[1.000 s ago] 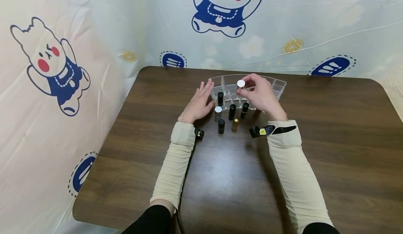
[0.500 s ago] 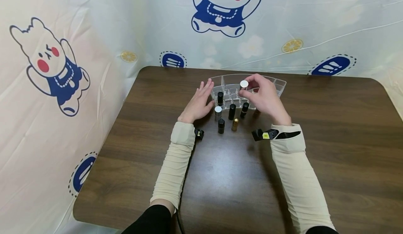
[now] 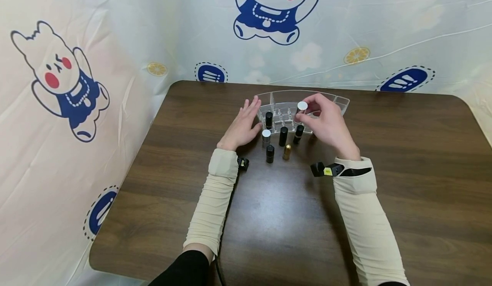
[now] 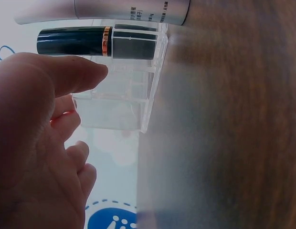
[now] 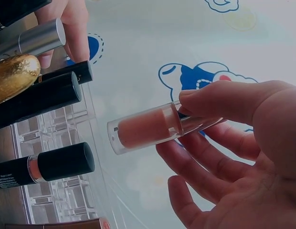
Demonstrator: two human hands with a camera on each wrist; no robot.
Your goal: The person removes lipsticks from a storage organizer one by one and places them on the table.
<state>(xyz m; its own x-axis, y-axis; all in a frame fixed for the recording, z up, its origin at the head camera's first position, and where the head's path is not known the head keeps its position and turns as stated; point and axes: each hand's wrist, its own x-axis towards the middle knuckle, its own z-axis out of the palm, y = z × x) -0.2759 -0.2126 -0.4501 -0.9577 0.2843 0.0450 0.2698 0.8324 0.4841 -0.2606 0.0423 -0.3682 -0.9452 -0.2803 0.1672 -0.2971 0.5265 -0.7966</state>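
Note:
My right hand (image 3: 328,121) pinches a lip gloss tube (image 5: 145,129) by its shiny silver cap, between thumb and fingers. The tube's clear body shows pinkish contents and, in the right wrist view, hangs apart from the clear acrylic organizer (image 5: 67,121). In the head view it overlaps the right part of the organizer's small slots. At the organizer's left end is my left hand (image 3: 241,125), fingers straight and gripping nothing. A black lipstick (image 4: 74,42) with a gold ring stands in a slot, close beside the left thumb (image 4: 81,74).
In front of the organizer stand a silver-capped tube (image 3: 266,138), a gold lipstick (image 3: 287,152) and several black tubes, one black tube (image 3: 270,153) nearest me. A reddish-brown tube (image 5: 57,224) shows low in the right wrist view. Behind the wooden table (image 3: 161,192) hangs a printed curtain (image 3: 184,29).
My right hand has moved right and slightly toward me, carrying the lip gloss tube, which now tilts more. The left hand and the standing tubes stay where they were.

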